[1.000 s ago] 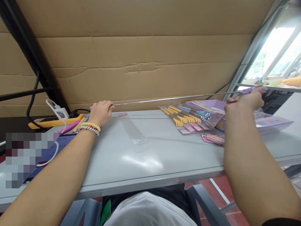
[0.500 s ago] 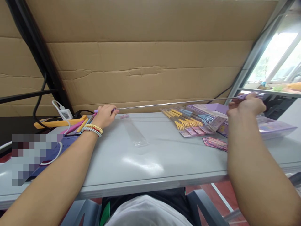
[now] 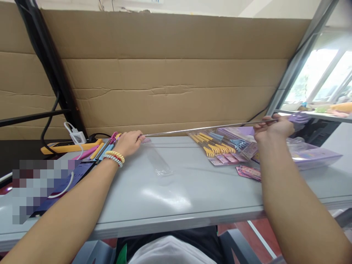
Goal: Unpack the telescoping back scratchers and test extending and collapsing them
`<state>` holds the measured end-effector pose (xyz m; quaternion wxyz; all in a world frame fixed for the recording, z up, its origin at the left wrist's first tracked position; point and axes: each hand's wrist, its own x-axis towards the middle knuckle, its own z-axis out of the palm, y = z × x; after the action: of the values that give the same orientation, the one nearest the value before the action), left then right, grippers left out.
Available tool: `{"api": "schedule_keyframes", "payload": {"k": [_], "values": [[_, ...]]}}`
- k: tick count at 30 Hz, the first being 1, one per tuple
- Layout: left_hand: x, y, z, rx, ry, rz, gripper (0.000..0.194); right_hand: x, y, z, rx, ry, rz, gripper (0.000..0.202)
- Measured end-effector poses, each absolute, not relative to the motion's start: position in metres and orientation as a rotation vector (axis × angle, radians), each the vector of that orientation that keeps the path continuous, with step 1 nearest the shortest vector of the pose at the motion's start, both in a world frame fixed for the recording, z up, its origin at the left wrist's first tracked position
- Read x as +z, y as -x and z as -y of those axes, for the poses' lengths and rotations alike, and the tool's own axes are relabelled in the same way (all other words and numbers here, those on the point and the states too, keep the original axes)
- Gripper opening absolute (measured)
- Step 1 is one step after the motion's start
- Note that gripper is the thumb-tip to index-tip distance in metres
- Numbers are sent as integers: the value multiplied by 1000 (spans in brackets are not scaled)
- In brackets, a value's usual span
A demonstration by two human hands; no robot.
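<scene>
A telescopic back scratcher [image 3: 192,129] is stretched out above the desk, its thin metal rod running between my two hands. My left hand [image 3: 130,142] is closed round its left end, beside several pens. On the other side my right hand [image 3: 273,128] grips the rod just short of the purple claw-shaped head [image 3: 299,117]. A clear plastic sleeve [image 3: 159,159] lies flat on the desk below the rod. Packed yellow back scratchers [image 3: 213,144] and blue ones [image 3: 238,143] lie left of my right forearm.
Pink cards [image 3: 249,172] lie near my right forearm. A purple plastic box [image 3: 316,154] stands at the right. At the left are a yellow power strip [image 3: 68,147] and a white charger [image 3: 79,137] with its cable. Cardboard [image 3: 176,73] walls the back of the desk [image 3: 176,198].
My right hand has come inward along the rod, so more of the purple head shows. My left hand has shifted slightly right. The camera view has tilted up a little.
</scene>
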<state>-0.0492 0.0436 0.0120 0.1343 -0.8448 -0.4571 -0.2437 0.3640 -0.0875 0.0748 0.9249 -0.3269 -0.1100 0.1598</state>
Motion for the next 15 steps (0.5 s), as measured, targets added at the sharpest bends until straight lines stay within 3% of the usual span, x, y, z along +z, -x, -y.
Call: {"api": "schedule_keyframes", "payload": {"k": [7,15], "values": [[13,19,-20,-656,2544,1323,37,77,-320,78,436,660,461,32],[13,60,-50,-667,2487,1423,35,76,-373,98,299,668,130,26]]}}
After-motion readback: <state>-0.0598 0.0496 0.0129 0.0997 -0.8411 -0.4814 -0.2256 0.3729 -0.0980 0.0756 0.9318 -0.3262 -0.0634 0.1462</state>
